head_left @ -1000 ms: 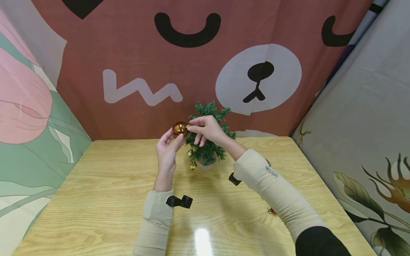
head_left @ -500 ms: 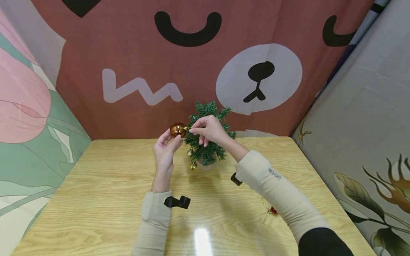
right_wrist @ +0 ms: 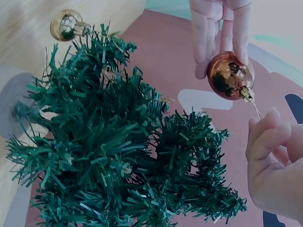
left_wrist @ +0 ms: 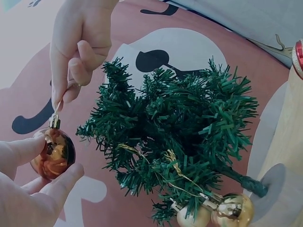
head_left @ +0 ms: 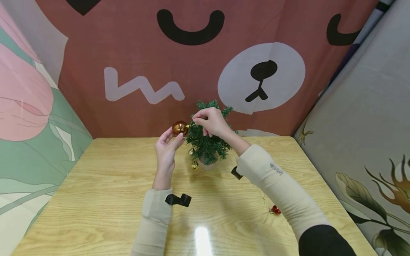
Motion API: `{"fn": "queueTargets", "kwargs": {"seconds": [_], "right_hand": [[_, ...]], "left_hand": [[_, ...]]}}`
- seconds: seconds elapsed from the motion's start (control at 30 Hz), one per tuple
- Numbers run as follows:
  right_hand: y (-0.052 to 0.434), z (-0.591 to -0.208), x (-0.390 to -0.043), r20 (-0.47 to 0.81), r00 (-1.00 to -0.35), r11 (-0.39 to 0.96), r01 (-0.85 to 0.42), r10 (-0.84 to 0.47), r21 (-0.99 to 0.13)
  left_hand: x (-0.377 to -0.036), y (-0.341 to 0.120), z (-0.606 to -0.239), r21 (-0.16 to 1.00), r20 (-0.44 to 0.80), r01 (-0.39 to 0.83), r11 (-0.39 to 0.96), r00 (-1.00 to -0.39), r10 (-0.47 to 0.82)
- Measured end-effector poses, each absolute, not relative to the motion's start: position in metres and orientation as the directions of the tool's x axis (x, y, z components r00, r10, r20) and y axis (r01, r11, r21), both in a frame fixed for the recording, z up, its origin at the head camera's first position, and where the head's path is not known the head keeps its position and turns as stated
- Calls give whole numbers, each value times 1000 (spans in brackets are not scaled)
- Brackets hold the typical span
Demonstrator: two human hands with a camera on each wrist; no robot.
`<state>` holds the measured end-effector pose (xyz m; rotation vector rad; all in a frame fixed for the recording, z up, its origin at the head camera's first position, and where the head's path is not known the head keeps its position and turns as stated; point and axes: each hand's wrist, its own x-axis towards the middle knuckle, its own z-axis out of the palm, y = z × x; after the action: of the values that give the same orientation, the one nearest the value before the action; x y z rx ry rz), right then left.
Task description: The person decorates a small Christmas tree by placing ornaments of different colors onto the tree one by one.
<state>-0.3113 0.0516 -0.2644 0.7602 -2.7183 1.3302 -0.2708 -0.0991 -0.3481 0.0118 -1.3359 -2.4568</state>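
Observation:
A small green artificial tree (head_left: 207,145) stands at the table's far middle, with two gold baubles (head_left: 194,165) hanging low on its left side. My left hand (head_left: 168,144) holds a shiny copper bauble (head_left: 179,128) between thumb and fingertips, just left of the tree's top. My right hand (head_left: 209,122) pinches the thin hanging string at the bauble's gold cap (left_wrist: 54,122). In the wrist views the copper bauble (right_wrist: 230,75) hangs clear of the branches (left_wrist: 180,137), not touching them.
A small red ornament with gold string (head_left: 274,210) lies on the wooden table (head_left: 96,199) by my right forearm. Printed fabric walls close in the back and both sides. The tree's grey base (left_wrist: 279,182) rests on the tabletop.
Both hands and the copper bauble have stayed nearly still; the right hand rose slightly toward the tree's top. The red ornament has come out from under my right forearm.

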Motion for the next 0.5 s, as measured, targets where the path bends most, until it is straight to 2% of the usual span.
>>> {"fn": "queueTargets", "kwargs": {"seconds": [0.3,0.5], "right_hand": [[49,-256,-320,258,-877,604,-468,-405,-645],[44,-253,-326,227,-887,677,-456,-403,-578]], "left_hand": [[-278,-95,-343,828,182,311,-466,-936,-301],[-284,-92,-344,834,171,302,-462,-938,-303]]}}
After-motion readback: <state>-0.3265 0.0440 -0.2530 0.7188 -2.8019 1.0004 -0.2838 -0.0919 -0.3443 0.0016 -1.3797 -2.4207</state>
